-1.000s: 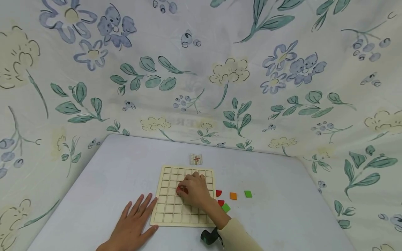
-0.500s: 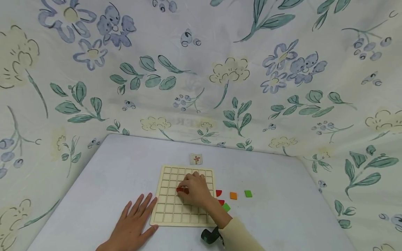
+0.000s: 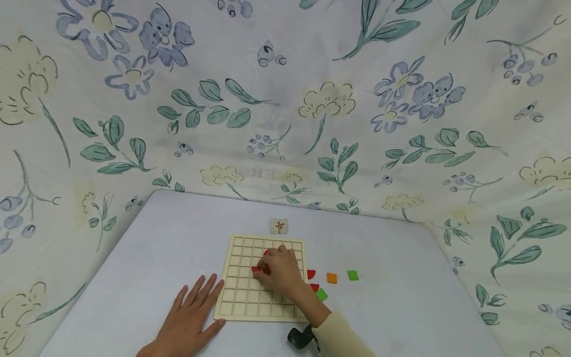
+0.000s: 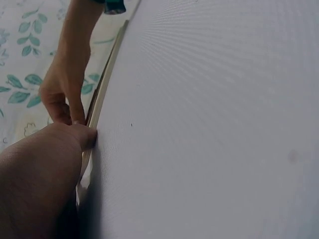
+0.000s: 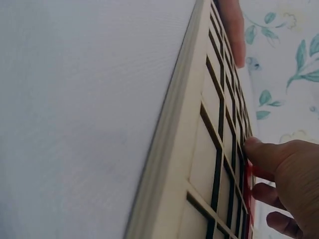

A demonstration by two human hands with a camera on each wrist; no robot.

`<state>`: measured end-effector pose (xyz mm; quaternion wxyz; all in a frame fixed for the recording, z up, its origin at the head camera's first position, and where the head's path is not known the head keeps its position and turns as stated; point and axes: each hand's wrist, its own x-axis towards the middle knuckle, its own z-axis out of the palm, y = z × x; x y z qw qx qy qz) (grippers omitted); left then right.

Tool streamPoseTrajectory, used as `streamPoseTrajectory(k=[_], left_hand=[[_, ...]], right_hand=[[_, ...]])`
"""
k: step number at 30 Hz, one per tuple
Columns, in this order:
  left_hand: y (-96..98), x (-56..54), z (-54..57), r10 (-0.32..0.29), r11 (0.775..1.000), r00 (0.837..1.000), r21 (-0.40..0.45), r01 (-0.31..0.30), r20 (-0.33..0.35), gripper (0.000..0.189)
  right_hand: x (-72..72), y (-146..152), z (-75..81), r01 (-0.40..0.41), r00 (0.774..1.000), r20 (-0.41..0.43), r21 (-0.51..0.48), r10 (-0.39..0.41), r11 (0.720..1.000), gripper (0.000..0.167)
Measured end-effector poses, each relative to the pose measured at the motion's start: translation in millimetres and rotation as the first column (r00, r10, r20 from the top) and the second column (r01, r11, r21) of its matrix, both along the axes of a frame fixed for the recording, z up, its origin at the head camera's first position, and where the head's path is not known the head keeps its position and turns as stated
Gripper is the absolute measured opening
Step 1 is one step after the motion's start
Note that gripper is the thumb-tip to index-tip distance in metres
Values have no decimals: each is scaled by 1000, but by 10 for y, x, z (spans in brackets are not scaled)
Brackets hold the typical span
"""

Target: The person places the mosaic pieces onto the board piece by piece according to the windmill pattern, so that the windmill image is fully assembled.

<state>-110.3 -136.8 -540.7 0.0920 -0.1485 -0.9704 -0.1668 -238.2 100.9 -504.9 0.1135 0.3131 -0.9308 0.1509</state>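
Observation:
A pale wooden grid board (image 3: 236,283) lies on the white table. Over its middle, my right hand (image 3: 282,271) pinches a small red piece (image 3: 256,269) between thumb and fingers, right at the cells. Another red piece (image 3: 266,253) shows just beyond the fingers, partly covered by them. In the right wrist view, the thumb (image 5: 261,152) reaches the grid, with red (image 5: 249,184) beside the fingers. My left hand (image 3: 189,317) lies with fingers spread at the board's left edge; its thumb is by the near corner. The left wrist view shows the board's edge (image 4: 103,84) side-on.
Right of the board lie red rounded pieces (image 3: 311,274), an orange square (image 3: 332,278) and green squares (image 3: 353,275). A small card (image 3: 279,226) with a red pinwheel pattern sits beyond the board. A black device (image 3: 300,338) is at the right wrist. Floral cloth (image 3: 285,124) surrounds the table.
The right hand has shifted slightly to the right, and its fingers have lifted a little off the red pieces, uncovering one further up the board. The left hand has stayed still.

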Motion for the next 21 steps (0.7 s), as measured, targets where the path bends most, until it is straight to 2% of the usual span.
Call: streamPoseTrajectory(k=[4, 11, 21], left_hand=[[11, -5, 7, -2, 1000, 999, 7, 2, 34, 80], [7, 4, 24, -1, 1000, 1000, 2, 1, -10, 79], [-6, -4, 17, -5, 1000, 1000, 12, 5, 4, 79]], right_hand=[[25, 110, 3, 15, 1000, 6, -36, -14, 999, 24], [72, 251, 25, 27, 1000, 10, -53, -27, 998, 19], [47, 268, 13, 6, 1000, 31, -81, -3, 997, 18]])
